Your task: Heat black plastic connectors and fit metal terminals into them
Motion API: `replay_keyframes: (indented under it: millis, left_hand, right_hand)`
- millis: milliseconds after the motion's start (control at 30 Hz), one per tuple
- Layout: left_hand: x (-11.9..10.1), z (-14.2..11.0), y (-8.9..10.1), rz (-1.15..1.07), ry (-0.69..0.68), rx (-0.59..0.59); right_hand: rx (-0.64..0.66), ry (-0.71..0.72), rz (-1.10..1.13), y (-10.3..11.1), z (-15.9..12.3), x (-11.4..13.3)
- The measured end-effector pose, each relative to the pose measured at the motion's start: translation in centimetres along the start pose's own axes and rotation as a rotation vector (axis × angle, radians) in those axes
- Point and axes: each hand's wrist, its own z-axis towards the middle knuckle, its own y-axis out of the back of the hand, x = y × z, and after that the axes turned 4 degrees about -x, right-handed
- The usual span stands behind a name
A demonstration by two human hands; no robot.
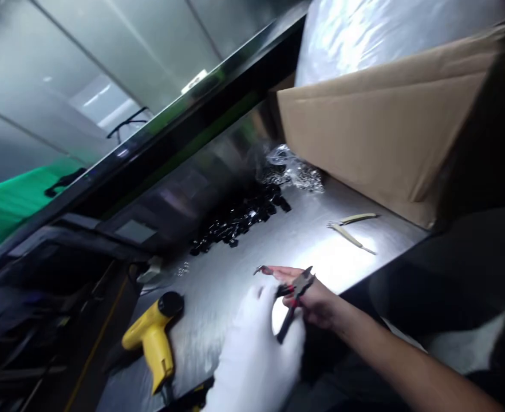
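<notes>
The metal worktop runs obliquely across the scene, with a green sheet beyond it at the far left. At the near left, a yellow heat gun lies on the worktop. To its right and farther off, a few small bright pieces lie loose. Next, toward the far side, a heap of black parts spreads along the worktop. At the heap's right end, a clear bag rests among small shiny parts. A cardboard box stands at the far right, lined with clear plastic; its wall bounds the work area on that side. Pale-handled pliers lie near the box, handles spread, well apart from both hands.

The left hand, in a white glove, curls around the handles of the black-and-red pliers. The handles are parted, and the glove hides their ends. The tool's head points right, in front of the bare right hand; whether it touches the palm cannot be determined. The right hand's fingers extend left behind the tool and pinch a small metal part at their tips; blur obscures its shape.
</notes>
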Motion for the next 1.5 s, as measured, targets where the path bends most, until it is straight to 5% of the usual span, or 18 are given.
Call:
replay_keyframes:
  millis: [200, 400, 600, 767, 967, 1200, 1500]
  left_hand:
    - [11.0, -2.8, 0.9, -0.127, 0.336, 0.096]
    - [14.4, -2.7, 0.1, -0.226, 0.355, 0.149]
    - [17.2, -2.5, -1.9, -0.018, 0.371, 0.153]
    - [17.8, -1.9, -2.2, 0.079, 0.337, 0.177]
    - [17.1, 0.6, 0.2, 0.164, 0.303, 0.302]
    - [16.8, 6.3, 3.2, 0.260, 0.288, 0.573]
    - [14.8, 9.3, 4.2, 0.440, 0.346, 0.642]
  right_hand:
    - [0.090, 0.046, -0.351, -0.3, -1.3, -0.1]
    - [0.025, 0.247, -0.835, -1.7, 0.0, -0.4]
    - [0.056, 0.520, -1.330, -2.6, 1.4, -0.8]
    - [0.097, 0.657, -1.479, -3.2, 1.1, -0.9]
    - [-0.023, 0.806, -1.501, -1.9, 0.7, -0.2]
    - [-0.092, 0.775, -1.462, 0.2, 0.2, -0.3]
    - [-0.036, 0.747, -1.315, 0.5, -0.1, 0.3]
